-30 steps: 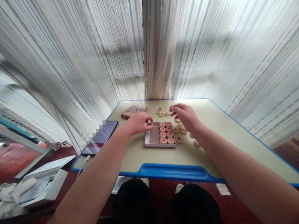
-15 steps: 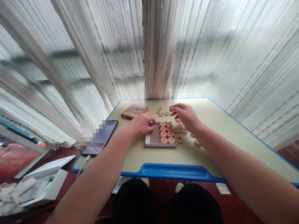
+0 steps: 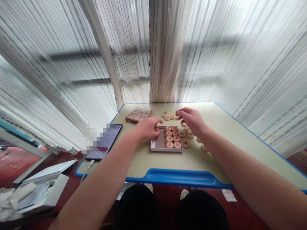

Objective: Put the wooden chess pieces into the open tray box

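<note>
The left hand (image 3: 146, 128) is over the far left corner of a shallow open box (image 3: 166, 150), its thumb and forefinger spread apart, with a round game piece (image 3: 156, 128) partly visible between them in that corner. Eight red-marked pieces (image 3: 169, 139) lie in the box in two columns of four along its right side, their characters facing up. The right hand (image 3: 193, 120) is beyond the box to the right, fingers bent above loose dark-marked pieces (image 3: 185, 144) scattered on the table (image 3: 227, 127); whether it grips one I cannot tell. A closed printed box (image 3: 139, 114) lies behind the left hand. Near the table's left edge lies a phone (image 3: 111, 140), a white cable (image 3: 90, 164) beside its near end.
</note>
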The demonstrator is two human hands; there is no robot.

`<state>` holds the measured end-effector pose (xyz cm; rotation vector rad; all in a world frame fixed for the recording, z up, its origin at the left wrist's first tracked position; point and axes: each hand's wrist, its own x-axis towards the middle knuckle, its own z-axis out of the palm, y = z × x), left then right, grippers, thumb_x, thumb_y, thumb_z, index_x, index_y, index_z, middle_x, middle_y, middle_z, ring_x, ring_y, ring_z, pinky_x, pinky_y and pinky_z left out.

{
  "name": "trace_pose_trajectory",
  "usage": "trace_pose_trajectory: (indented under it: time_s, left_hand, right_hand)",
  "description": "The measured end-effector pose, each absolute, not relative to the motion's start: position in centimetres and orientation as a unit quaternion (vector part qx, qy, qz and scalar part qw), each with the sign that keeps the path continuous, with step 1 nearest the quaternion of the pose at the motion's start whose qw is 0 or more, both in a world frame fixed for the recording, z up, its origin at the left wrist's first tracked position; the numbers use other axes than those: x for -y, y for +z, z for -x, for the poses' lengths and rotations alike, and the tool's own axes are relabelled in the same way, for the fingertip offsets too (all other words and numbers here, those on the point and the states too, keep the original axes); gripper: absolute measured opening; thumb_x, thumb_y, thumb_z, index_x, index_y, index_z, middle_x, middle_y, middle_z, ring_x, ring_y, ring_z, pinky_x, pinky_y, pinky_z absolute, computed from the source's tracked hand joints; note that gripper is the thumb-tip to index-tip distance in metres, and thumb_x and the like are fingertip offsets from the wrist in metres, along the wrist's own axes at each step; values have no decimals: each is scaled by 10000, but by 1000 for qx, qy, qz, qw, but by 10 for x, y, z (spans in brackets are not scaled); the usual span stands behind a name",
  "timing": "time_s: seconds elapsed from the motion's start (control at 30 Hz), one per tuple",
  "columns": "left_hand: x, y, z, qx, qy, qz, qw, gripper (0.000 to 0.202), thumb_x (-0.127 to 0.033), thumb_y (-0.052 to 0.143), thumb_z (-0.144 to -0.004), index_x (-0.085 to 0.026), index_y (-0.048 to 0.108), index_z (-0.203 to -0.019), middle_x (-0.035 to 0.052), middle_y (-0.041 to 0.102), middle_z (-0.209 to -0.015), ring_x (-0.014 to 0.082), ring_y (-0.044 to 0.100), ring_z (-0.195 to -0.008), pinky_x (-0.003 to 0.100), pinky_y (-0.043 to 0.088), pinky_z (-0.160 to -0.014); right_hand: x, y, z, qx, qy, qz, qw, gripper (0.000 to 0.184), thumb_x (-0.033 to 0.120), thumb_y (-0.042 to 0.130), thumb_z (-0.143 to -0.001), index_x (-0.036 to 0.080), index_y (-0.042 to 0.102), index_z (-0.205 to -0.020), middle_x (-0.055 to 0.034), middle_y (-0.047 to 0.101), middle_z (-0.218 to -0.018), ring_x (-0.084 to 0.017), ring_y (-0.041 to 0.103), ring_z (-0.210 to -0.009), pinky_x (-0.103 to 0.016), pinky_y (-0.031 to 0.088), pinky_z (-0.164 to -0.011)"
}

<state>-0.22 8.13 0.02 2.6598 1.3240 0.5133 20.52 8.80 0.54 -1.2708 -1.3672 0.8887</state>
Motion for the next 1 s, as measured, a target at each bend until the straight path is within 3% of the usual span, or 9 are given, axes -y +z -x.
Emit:
trace_pose_trajectory:
  time_s: [0.17, 0.37, 0.47, 0.57, 0.77, 0.9, 1.0]
  left_hand:
    - [-82, 2, 3, -466, 219, -856, 52, 405, -252, 574, -688, -169, 584, -1084, 6, 565, -746, 159, 528, -674, 280, 424, -630]
    - [-90, 1, 5, -504, 282, -816, 13, 280, -171, 483, -728, -160, 593, -985, 31, 592, -766, 175, 543, -709, 300, 437, -666]
    - [-94, 0, 8, -514, 299, -804, 1, 262, -141, 468, -728, -169, 597, -955, 45, 623, -813, 181, 560, -753, 308, 450, -710]
    - [-95, 0, 10, -517, 296, -803, -5, 238, -144, 467, -732, -171, 606, -923, 55, 644, -845, 190, 574, -778, 318, 457, -725]
    - [-95, 0, 8, -508, 288, -812, -12, 217, -149, 472, -745, -168, 619, -903, 62, 655, -864, 195, 585, -803, 320, 466, -729]
    - [-95, 0, 7, -508, 280, -815, -10, 230, -158, 472, -750, -160, 626, -919, 59, 657, -862, 194, 594, -800, 317, 467, -724]
    - [-96, 0, 7, -506, 277, -817, -7, 232, -164, 473, -750, -162, 627, -924, 58, 656, -879, 190, 596, -799, 313, 468, -725]
  right_hand:
    - [-93, 7, -212, 668, 172, 537, 486, 197, 279, 533, -760, 174, 684, -833, -58, 681, -824, -187, 605, -794, -314, 480, -704]
    - [-134, 10, -199, 780, 59, 585, 213, 306, 216, 496, -799, 209, 701, -1026, -89, 644, -1146, -253, 575, -1022, -377, 436, -902]
    - [-159, 4, -186, 807, 42, 570, 148, 352, 188, 476, -827, 213, 666, -1122, -86, 597, -1245, -253, 548, -1089, -367, 393, -963]
    - [-174, -2, -176, 808, 48, 573, 128, 270, 202, 542, -809, 223, 714, -1016, -78, 666, -1130, -245, 568, -1051, -341, 381, -966]
    - [-187, 0, -177, 776, 61, 618, 113, 166, 180, 676, -679, 234, 745, -819, -69, 719, -838, -228, 618, -821, -308, 457, -756]
    - [-191, 3, -182, 750, 77, 645, 126, 129, 168, 693, -640, 234, 732, -743, -36, 700, -728, -195, 614, -722, -282, 462, -687]
    - [-191, 2, -184, 732, 87, 660, 148, 119, 159, 677, -642, 198, 718, -746, -58, 692, -728, -208, 618, -731, -287, 462, -674]
